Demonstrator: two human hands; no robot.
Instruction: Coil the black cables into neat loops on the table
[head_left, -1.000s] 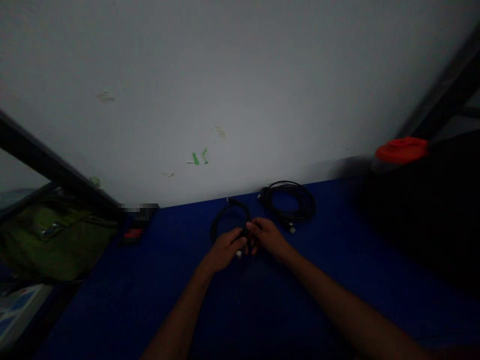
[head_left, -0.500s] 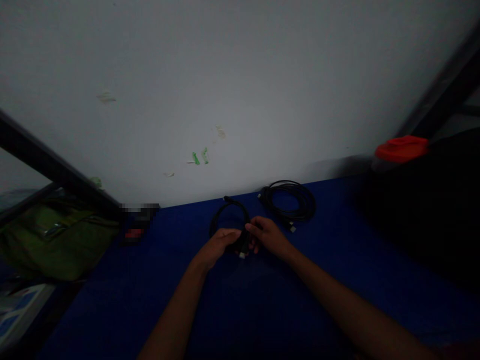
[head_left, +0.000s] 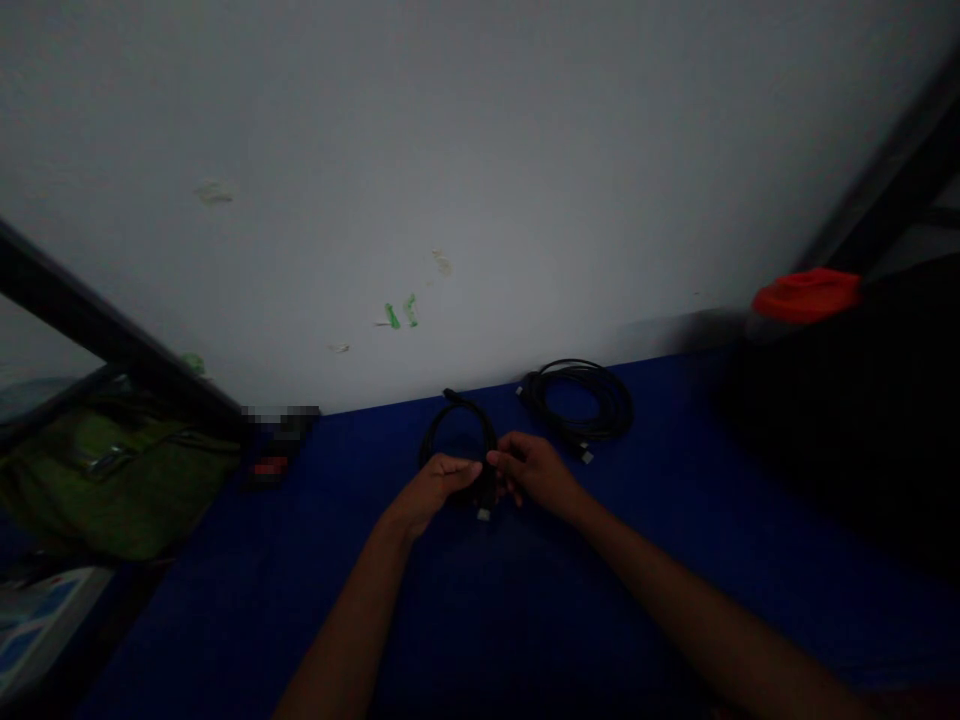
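A black cable (head_left: 461, 405) lies looped on the blue surface (head_left: 600, 570), with a metal plug at its near end and a dark connector at its far end. My left hand (head_left: 444, 487) is closed on the near left part of the loop. From the right, my right hand (head_left: 531, 470) pinches the same cable, its thumb close to my left thumb. The plug sticks out just below the fingers. A second black cable (head_left: 616, 405) rests coiled beyond my right hand, touched by neither hand.
A pale wall (head_left: 525, 200) rises behind the surface. At the left are a green bag (head_left: 127, 490), a dark frame bar (head_left: 105, 325) and a partly blurred black item (head_left: 296, 430). An orange lid (head_left: 806, 295) and a large dark object (head_left: 862, 420) stand at the right.
The held cable's loop and its far connector have shifted very slightly left. Both hands keep hold, with my right fingertips moved slightly left.
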